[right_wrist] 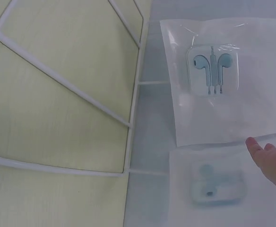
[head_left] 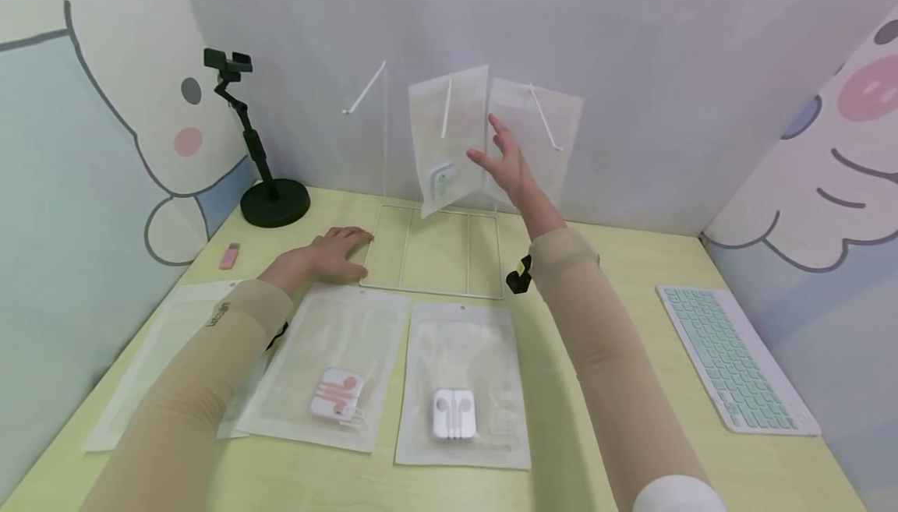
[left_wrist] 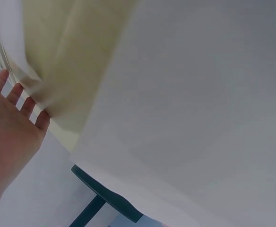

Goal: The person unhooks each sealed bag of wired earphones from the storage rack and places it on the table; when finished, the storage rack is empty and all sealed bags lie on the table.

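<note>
In the head view, my left hand (head_left: 330, 255) rests on the table at the left edge of the white wire rack (head_left: 431, 291), fingers spread. My right hand (head_left: 508, 161) is raised, fingers extended, in front of two translucent bags hanging from the rack's hooks, the left bag (head_left: 449, 138) and the right bag (head_left: 557, 126). It grips nothing. The right wrist view shows earphones in both hanging bags (right_wrist: 218, 116), with my right hand (right_wrist: 275, 163) beside them. My left hand (left_wrist: 15, 127) has relaxed fingers in the left wrist view. A bare hook (head_left: 365, 90) juts out at the left.
Flat on the table lie a bag with pink earphones (head_left: 337, 393), a bag with white earphones (head_left: 454, 414) and another bag (head_left: 150, 356) partly under my left sleeve. A black stand (head_left: 275, 203), a small pink object (head_left: 228, 256) and a mint keyboard (head_left: 733, 356) are around.
</note>
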A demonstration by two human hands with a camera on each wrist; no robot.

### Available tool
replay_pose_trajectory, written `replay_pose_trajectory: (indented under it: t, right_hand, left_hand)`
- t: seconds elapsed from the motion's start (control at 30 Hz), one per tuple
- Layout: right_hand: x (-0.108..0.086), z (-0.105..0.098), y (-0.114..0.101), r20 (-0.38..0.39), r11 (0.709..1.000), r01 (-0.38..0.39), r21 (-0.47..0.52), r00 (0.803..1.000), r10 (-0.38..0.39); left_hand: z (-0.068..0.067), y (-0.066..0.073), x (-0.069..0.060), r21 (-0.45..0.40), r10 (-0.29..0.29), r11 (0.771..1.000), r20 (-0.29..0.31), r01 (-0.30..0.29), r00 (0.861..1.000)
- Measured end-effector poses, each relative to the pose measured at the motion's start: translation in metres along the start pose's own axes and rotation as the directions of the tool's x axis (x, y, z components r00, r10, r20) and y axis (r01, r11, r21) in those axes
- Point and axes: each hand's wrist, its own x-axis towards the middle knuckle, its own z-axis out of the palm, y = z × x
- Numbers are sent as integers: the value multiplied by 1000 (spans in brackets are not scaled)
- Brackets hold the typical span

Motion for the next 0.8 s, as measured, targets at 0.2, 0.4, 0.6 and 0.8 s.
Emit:
replay_pose_trajectory:
  t: [0.2,0.4,0.6,0.8]
  right_hand:
    - [9,2,10,-34,1000,-4,6,999,5]
    - [16,3,12,-50,999,0,37,999,2]
    - [16,6,16,-82,987,10,159,997,3]
    - [10,12,22,-159,993,-13,120,987,32]
  left_hand:
    - [0,-2,-4,6,-1,1000,3,1,1000]
    - [-2,-3,-6,5,-4,1000,-4,4,1000]
    - [-2,-4,-3,22,-2,1000,2,2,1000]
    - [-1,-6,-1,23,-2,1000,6,2,1000]
